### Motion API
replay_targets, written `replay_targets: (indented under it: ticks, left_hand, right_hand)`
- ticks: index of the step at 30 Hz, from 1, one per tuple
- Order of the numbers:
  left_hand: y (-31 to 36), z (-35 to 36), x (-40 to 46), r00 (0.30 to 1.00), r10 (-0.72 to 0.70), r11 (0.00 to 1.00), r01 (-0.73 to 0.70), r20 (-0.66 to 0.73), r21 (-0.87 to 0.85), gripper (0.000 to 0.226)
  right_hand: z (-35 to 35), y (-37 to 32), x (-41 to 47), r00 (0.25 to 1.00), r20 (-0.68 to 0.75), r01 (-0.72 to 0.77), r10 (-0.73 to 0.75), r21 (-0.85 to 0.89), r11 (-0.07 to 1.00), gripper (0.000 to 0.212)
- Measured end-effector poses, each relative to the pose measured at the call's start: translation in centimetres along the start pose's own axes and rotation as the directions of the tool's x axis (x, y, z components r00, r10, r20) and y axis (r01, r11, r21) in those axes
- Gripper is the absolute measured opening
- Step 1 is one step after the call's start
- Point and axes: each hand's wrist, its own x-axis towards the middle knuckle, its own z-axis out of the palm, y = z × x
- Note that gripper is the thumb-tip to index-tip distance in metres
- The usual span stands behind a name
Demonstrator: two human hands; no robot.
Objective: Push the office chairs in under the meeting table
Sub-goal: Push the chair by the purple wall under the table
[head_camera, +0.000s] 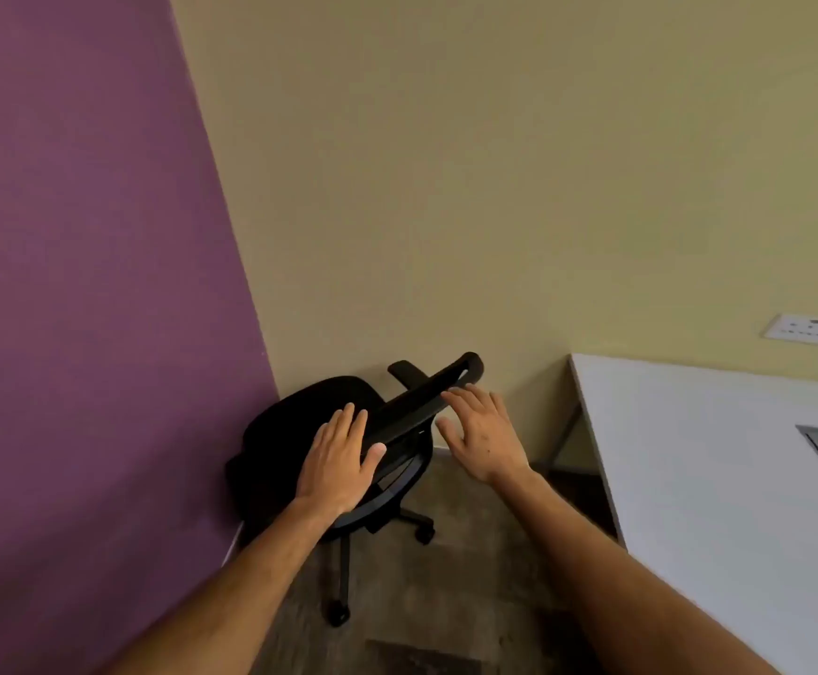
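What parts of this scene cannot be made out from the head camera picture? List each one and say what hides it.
- Chair: front of the seat and part of the base, hidden by the backrest and both forearms.
- Left hand: palm contact with the backrest, hidden by the hand itself.
- Right hand: whether its fingertips touch the backrest, unclear.
- Table: most of it, cut off by the right edge.
- Wall socket: its markings, too small.

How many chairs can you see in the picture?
1. The black chair stands in the corner where the purple wall meets the yellow wall, left of the white table, not pushed under. Other chairs may be out of view.
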Motion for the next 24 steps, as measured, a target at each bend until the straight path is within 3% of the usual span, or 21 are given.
replay_targets:
  ticks: [7,11,16,24]
  left_hand:
    - [-0.1,4.3,3.8,0.966,-0.256,0.966,0.258,0.044,-0.033,0.077]
    - [0.0,5.7,4.5,0.951,-0.31,0.95,0.309,0.006,0.033,0.074]
    - [0.5,6.4,4.5,0.953,-0.296,0.951,0.301,-0.069,0.072,0.078]
    - [0.0,6.1,1.5,0.967,-0.24,0.968,0.245,-0.088,0.054,0.071]
  right_hand:
    - [4.7,7.1,10.5,0.956,0.265,0.145,-0.126,-0.056,0.988,0.051]
    - [7.2,9.8,13.2,0.911,0.38,0.2,-0.162,-0.064,0.978,0.049]
    - [9.3,11.4,12.6,0.953,0.205,0.243,-0.223,-0.08,0.967,0.048]
    - [8.6,9.9,8.5,0.942,0.234,0.265,-0.239,-0.086,0.96,0.044]
